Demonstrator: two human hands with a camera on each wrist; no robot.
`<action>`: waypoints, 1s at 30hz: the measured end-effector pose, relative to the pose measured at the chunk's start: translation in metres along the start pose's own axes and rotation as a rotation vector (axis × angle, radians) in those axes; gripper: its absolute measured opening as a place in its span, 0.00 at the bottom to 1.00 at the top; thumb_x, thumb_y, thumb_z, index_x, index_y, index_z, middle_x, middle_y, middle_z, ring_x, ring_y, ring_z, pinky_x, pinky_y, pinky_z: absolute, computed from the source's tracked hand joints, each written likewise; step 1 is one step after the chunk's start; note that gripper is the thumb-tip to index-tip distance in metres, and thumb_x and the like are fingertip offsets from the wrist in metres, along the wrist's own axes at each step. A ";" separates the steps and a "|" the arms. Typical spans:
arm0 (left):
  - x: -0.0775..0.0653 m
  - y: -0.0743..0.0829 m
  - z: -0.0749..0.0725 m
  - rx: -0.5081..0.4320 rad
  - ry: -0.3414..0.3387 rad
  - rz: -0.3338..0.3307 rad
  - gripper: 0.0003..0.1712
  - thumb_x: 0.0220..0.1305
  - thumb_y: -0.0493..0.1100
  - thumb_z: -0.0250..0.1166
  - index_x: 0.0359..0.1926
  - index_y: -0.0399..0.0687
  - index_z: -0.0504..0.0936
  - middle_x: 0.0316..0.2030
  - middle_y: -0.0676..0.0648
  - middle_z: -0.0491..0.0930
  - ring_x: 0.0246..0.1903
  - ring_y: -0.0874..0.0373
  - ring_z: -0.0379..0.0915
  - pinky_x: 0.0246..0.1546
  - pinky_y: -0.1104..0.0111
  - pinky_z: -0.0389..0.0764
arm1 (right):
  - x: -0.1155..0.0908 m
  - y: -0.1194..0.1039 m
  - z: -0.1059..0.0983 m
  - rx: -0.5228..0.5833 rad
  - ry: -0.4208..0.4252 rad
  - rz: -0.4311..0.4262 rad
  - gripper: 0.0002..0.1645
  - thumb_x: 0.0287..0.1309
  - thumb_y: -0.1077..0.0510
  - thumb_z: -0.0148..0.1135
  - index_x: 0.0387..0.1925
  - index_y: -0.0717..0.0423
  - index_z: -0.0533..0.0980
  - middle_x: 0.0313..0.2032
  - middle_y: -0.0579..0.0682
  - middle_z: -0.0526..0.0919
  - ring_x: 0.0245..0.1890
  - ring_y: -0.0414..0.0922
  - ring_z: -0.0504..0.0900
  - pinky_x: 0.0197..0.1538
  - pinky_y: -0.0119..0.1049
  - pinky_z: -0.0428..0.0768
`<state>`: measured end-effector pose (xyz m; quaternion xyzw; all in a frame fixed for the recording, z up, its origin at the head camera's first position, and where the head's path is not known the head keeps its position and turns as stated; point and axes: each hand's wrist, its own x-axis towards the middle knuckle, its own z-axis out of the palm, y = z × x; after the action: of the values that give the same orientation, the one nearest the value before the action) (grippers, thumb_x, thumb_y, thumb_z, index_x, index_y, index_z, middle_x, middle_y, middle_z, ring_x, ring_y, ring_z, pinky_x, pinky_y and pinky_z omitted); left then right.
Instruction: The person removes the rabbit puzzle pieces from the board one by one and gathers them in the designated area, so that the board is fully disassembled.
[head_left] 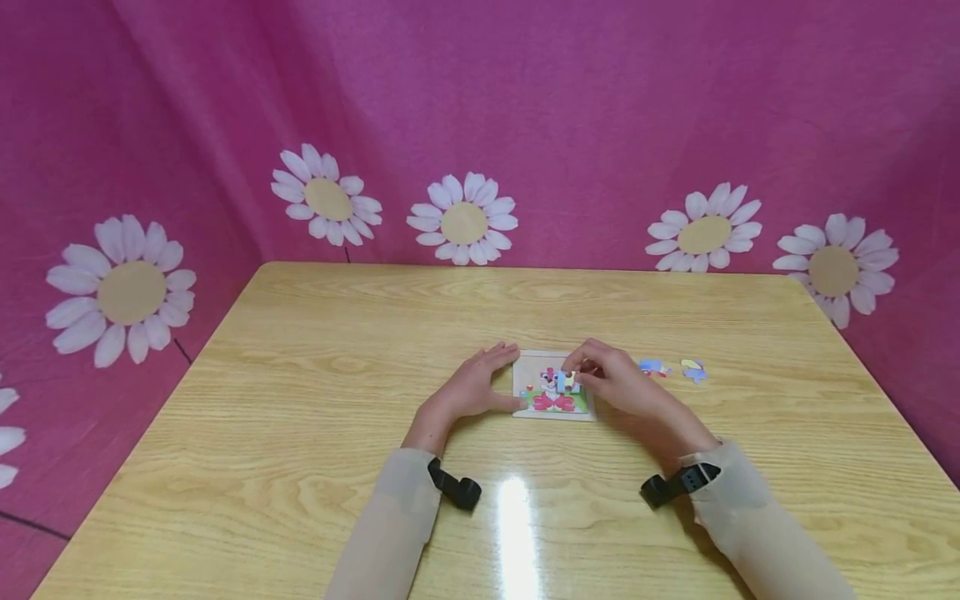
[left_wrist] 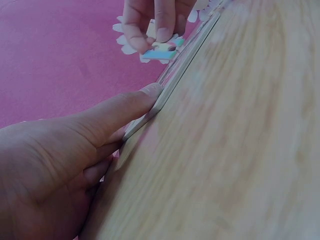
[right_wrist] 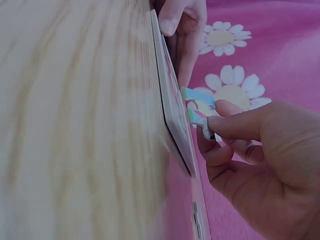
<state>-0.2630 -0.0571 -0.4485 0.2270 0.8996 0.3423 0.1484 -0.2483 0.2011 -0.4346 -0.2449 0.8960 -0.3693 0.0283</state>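
My right hand [head_left: 618, 379] pinches a jigsaw piece [head_left: 567, 382] with blue and yellow patches between thumb and fingers. In the right wrist view the piece [right_wrist: 200, 105] is tilted, just above the puzzle board [right_wrist: 175, 110]. That small board [head_left: 555, 416] has a pale raised border and a partly filled picture of a pink-and-white figure on green. My left hand [head_left: 472, 383] spans the board's left side, its fingers extended toward the far corner. Its thumb [left_wrist: 135, 102] rests on the border near the close corner. The right fingers cover part of the board's upper right.
Two loose puzzle pieces lie right of the board: one blue and red [head_left: 654, 367], the other yellow and blue [head_left: 693, 370]. The wooden table [head_left: 300, 358] reaches a pink curtain [head_left: 570, 108] with daisies behind it. Light reflects off the tabletop near the front.
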 end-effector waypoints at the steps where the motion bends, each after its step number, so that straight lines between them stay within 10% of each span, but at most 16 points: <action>1: 0.000 0.000 0.000 0.002 0.000 0.001 0.50 0.55 0.55 0.73 0.74 0.52 0.60 0.77 0.52 0.54 0.78 0.55 0.42 0.79 0.56 0.44 | -0.001 0.002 -0.001 -0.002 0.002 0.004 0.10 0.63 0.70 0.57 0.42 0.57 0.80 0.41 0.53 0.80 0.37 0.42 0.74 0.41 0.26 0.76; 30: 0.000 -0.002 0.000 -0.008 0.007 0.027 0.50 0.55 0.55 0.73 0.74 0.50 0.61 0.76 0.51 0.55 0.78 0.56 0.42 0.80 0.57 0.43 | -0.040 0.026 -0.029 -0.022 0.064 -0.015 0.09 0.61 0.71 0.59 0.40 0.58 0.80 0.40 0.53 0.81 0.35 0.32 0.73 0.37 0.24 0.76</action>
<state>-0.2640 -0.0582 -0.4504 0.2371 0.8956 0.3488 0.1418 -0.2306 0.2541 -0.4368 -0.2402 0.8986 -0.3671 -0.0059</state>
